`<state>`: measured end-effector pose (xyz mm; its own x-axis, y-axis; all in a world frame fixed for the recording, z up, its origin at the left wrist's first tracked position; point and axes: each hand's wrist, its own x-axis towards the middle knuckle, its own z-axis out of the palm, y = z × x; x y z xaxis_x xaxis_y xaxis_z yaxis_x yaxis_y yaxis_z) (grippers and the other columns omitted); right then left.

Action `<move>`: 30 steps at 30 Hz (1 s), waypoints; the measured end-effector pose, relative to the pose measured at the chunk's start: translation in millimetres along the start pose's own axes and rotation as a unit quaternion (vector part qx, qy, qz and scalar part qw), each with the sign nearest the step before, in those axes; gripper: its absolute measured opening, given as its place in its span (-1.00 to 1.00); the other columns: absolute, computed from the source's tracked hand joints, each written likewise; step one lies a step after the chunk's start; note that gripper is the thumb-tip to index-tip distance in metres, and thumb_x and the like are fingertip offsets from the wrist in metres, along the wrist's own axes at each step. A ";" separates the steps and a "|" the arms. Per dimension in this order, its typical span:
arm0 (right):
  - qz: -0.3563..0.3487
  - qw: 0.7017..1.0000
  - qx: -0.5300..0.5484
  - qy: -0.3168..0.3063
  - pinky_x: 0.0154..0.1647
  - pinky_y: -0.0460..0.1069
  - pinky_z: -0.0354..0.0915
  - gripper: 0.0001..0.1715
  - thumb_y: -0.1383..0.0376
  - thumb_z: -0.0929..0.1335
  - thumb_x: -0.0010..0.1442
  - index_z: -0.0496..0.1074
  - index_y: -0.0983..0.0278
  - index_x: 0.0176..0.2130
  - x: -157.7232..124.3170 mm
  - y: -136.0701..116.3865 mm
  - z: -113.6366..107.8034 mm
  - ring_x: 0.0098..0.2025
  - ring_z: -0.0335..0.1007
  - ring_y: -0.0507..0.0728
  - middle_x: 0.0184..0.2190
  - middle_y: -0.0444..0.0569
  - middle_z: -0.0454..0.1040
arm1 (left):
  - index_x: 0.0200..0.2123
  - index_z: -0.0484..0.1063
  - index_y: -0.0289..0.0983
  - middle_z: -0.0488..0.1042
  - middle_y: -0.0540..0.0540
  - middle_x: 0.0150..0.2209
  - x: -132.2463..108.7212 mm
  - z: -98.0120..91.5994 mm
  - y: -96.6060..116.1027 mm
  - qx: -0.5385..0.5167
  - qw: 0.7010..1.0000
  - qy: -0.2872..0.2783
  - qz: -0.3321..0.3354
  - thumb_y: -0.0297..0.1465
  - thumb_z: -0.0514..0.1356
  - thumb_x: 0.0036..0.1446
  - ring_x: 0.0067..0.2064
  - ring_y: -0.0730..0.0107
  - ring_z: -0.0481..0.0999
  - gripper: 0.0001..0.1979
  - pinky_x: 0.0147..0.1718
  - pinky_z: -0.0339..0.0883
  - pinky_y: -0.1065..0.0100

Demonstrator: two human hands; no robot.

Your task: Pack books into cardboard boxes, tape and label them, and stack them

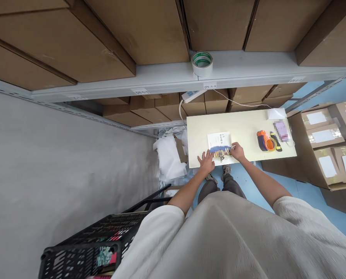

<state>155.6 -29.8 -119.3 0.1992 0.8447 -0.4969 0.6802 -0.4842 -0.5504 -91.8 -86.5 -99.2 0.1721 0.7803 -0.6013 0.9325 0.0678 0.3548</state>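
Note:
A white book [219, 138] with a blue and yellow picture band on its cover lies on the cream tabletop [243, 121], near the front edge. My left hand [207, 162] rests on its lower left corner with fingers spread. At the right edge, my right hand [237, 151] grips the book between thumb and fingers. To the right on the same top are an orange and blue tape dispenser [265, 140] and a black and yellow tool [276, 142], partly hidden behind it. A purple, pixelated item [281, 131] lies beyond them.
A metal shelf [167, 73] with cardboard boxes crosses above, holding a tape roll [202, 64]. A power strip [193, 95] hangs below. Open cartons [295, 155] stand right, white wrapping sheets [170, 157] and a black crate [82, 248] left.

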 end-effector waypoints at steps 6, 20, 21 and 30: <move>-0.037 0.998 -0.041 -0.040 -0.20 -0.04 0.34 -0.58 0.35 0.43 0.23 0.49 0.22 0.09 -4.7 -11.9 15.8 -0.19 0.56 0.20 -0.24 -0.04 0.64 | 0.61 0.12 0.05 -0.10 -0.07 0.70 1.7 0.4 -9.3 -0.009 1.000 -0.007 0.014 -0.46 0.12 0.31 0.68 -0.18 -0.11 -0.17 0.53 -0.23 -0.52; -0.015 0.997 0.019 -0.078 0.30 0.09 0.44 -0.49 0.34 0.31 0.32 0.65 0.21 0.15 4.0 -6.5 10.5 0.12 0.63 0.22 0.05 0.03 0.72 | 0.55 0.22 -0.18 0.20 -0.25 0.60 24.3 3.3 51.7 -0.026 0.984 0.023 0.173 -0.52 0.08 0.34 0.57 -0.06 0.20 -0.27 0.49 0.14 -0.11; -0.010 0.997 0.023 -0.072 0.27 0.08 0.45 -0.51 0.34 0.31 0.30 0.66 0.21 0.12 5.3 -5.6 8.8 0.10 0.63 0.21 0.02 0.02 0.73 | 0.55 0.22 -0.19 0.24 -0.26 0.58 26.2 3.4 56.5 -0.021 0.984 0.011 0.177 -0.53 0.07 0.34 0.56 -0.06 0.23 -0.27 0.48 0.14 -0.11; 0.093 0.995 0.039 -0.026 -0.18 -0.02 0.42 -0.86 0.25 0.40 0.13 0.58 0.22 -0.32 10.5 -2.2 0.2 -0.22 0.58 0.20 -0.44 -0.06 0.58 | 0.55 0.20 -0.15 0.33 -0.26 0.52 27.9 1.4 64.0 -0.041 0.990 -0.008 0.137 -0.45 0.07 0.41 0.54 -0.08 0.26 -0.32 0.46 0.17 -0.09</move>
<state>156.1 -19.9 -123.5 0.2780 0.7276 -0.6271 0.5776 -0.6483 -0.4961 -26.9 -61.2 -94.3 0.4206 0.7670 -0.4846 0.8211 -0.0946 0.5629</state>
